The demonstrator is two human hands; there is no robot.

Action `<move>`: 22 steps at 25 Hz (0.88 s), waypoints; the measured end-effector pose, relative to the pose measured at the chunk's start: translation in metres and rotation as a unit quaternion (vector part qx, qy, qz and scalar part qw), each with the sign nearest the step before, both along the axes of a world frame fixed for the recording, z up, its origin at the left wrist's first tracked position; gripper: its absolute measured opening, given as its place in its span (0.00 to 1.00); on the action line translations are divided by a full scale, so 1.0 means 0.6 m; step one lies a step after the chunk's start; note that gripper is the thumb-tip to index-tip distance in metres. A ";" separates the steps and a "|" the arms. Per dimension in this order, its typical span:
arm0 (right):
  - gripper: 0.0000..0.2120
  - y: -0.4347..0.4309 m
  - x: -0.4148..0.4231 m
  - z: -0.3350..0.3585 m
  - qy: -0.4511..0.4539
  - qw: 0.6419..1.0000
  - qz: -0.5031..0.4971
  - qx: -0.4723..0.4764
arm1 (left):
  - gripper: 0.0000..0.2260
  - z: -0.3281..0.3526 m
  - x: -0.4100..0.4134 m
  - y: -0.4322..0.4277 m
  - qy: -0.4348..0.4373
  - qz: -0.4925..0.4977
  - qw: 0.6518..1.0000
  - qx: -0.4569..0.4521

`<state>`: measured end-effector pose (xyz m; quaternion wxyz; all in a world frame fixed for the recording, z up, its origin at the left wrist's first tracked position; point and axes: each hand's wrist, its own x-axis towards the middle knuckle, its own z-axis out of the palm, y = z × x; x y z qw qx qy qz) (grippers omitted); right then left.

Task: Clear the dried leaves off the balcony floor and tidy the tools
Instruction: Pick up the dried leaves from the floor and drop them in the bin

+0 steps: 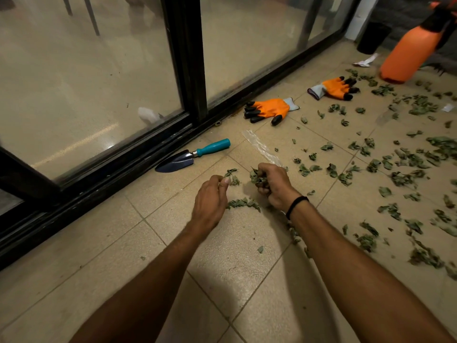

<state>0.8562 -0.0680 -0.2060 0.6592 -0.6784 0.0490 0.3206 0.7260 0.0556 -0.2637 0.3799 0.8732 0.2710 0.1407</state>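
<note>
Dried green leaves (405, 164) lie scattered over the beige tiled floor, thickest on the right. My right hand (274, 184) is shut on a clump of leaves, with a clear plastic bag (259, 147) trailing from behind its fingers. My left hand (210, 201) hovers just left of it, fingertips pinched together near a few leaves (232, 177). A short row of leaves (243, 203) lies between my hands. A trowel (190, 155) with a teal handle rests beside the door track. Two orange gloves (269, 110) (333, 88) lie farther back.
A black-framed sliding glass door (188, 70) runs along the left side. An orange pressure sprayer (410, 53) stands at the back right beside a black pot (373, 38). Scraps of white paper (366, 61) lie near it.
</note>
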 end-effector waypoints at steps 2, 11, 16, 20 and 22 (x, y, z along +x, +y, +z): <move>0.10 -0.006 0.002 0.000 0.018 0.999 -0.035 0.007 | 0.22 0.003 0.003 -0.001 -0.008 0.011 1.000 0.004; 0.09 -0.026 -0.006 0.019 0.081 0.992 -0.059 0.072 | 0.19 -0.015 -0.014 -0.038 0.128 -0.106 0.934 0.316; 0.09 -0.024 -0.034 0.036 0.118 0.986 -0.031 0.116 | 0.09 0.019 -0.025 -0.028 0.042 -0.030 0.998 0.029; 0.07 0.009 -0.079 0.060 0.152 0.978 -0.007 0.141 | 0.07 0.078 -0.047 0.017 -0.068 0.168 0.954 -0.239; 0.06 0.037 -0.113 0.081 0.160 0.975 0.023 0.151 | 0.08 0.120 -0.074 0.044 -0.108 0.252 0.903 -0.332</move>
